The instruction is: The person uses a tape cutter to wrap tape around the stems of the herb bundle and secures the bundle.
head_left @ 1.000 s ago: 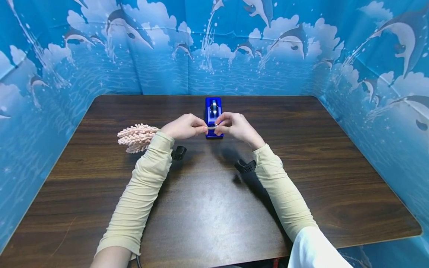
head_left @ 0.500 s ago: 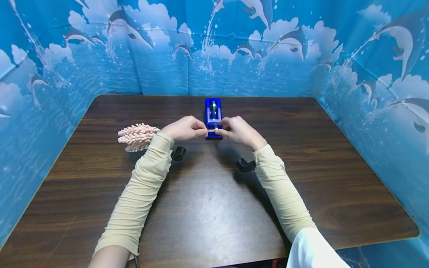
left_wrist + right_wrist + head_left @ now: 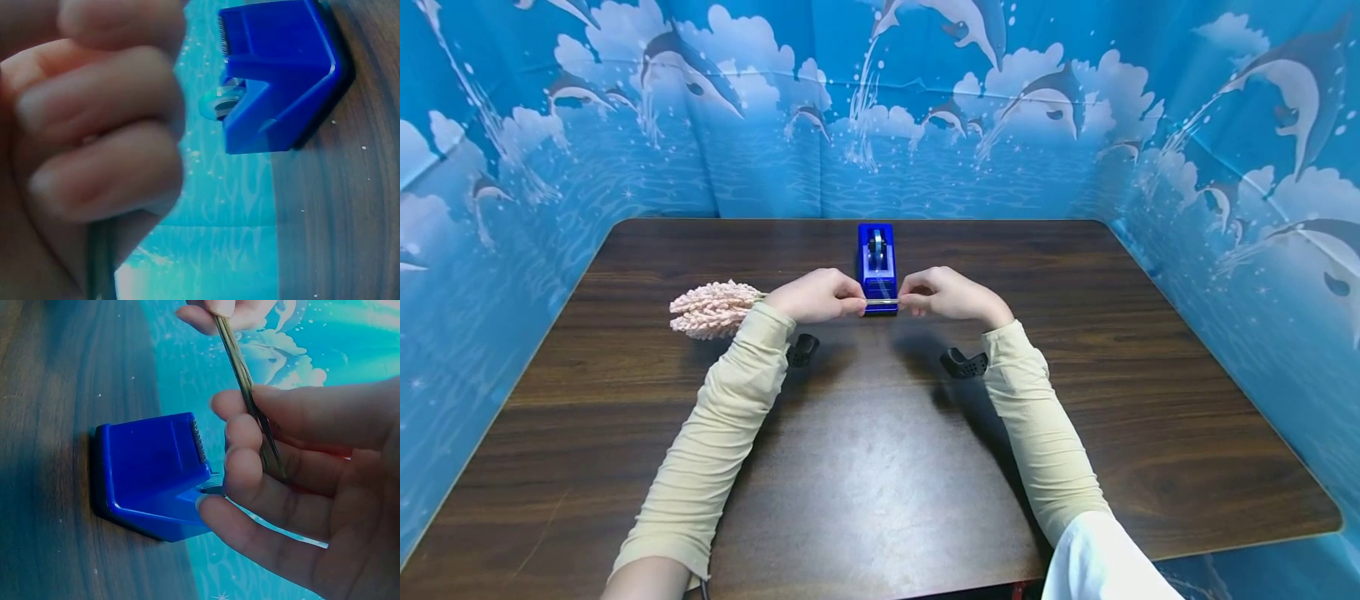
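Observation:
A bunch of pale pink artificial flowers (image 3: 711, 310) lies horizontally, its heads out to the left. My left hand (image 3: 816, 297) holds its thin stems (image 3: 232, 353), fingers curled in the left wrist view (image 3: 112, 106). Thumb and fingertips of my right hand (image 3: 953, 296) pinch the stems nearer their ends, as the right wrist view shows. Between the hands a short length of bare stems crosses in front of a blue tape dispenser (image 3: 877, 286). A serrated cutter (image 3: 199, 440) edges the dispenser, and a tape roll (image 3: 877, 248) sits in it.
The dispenser stands near the back of a dark wood-grain table (image 3: 865, 467). A blue curtain (image 3: 760, 167) with dolphins surrounds the table at the back and sides. A black wrist strap or camera (image 3: 964, 364) hangs under each wrist.
My right hand has moved a little right along the stems, away from the left hand, so more stem shows between them. The left hand keeps its hold on the stems.

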The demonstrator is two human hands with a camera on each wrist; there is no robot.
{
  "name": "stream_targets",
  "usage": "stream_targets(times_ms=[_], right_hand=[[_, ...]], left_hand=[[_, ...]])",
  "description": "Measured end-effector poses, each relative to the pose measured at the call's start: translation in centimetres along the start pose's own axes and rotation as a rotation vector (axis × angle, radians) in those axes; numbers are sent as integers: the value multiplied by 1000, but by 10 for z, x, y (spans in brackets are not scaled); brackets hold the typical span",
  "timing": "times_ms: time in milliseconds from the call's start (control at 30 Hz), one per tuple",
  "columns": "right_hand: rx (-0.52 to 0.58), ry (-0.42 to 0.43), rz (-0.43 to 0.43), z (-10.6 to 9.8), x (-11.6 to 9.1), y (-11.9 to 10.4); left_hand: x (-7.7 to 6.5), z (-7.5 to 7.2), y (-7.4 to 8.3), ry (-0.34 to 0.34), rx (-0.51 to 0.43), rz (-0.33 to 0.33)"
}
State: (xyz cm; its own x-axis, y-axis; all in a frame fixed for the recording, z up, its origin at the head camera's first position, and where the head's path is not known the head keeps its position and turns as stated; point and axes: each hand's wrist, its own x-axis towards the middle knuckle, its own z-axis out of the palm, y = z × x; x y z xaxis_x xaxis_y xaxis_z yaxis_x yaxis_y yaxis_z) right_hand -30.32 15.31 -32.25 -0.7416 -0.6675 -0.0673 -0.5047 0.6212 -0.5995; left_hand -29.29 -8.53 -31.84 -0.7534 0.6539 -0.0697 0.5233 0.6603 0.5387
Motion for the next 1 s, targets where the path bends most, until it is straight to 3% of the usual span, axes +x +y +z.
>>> stream_targets(times_ms=[333,700,1000], right_hand=[[-18,28,-30,2,1,1],[-31,65,-25,2,1,-2],[-13,33,4,4,2,-1]], left_hand=[[-3,-2,3,-74,-40,-60],[-2,-5,2,-11,-32,-105],[-1,-2,1,21,-52,-130]])
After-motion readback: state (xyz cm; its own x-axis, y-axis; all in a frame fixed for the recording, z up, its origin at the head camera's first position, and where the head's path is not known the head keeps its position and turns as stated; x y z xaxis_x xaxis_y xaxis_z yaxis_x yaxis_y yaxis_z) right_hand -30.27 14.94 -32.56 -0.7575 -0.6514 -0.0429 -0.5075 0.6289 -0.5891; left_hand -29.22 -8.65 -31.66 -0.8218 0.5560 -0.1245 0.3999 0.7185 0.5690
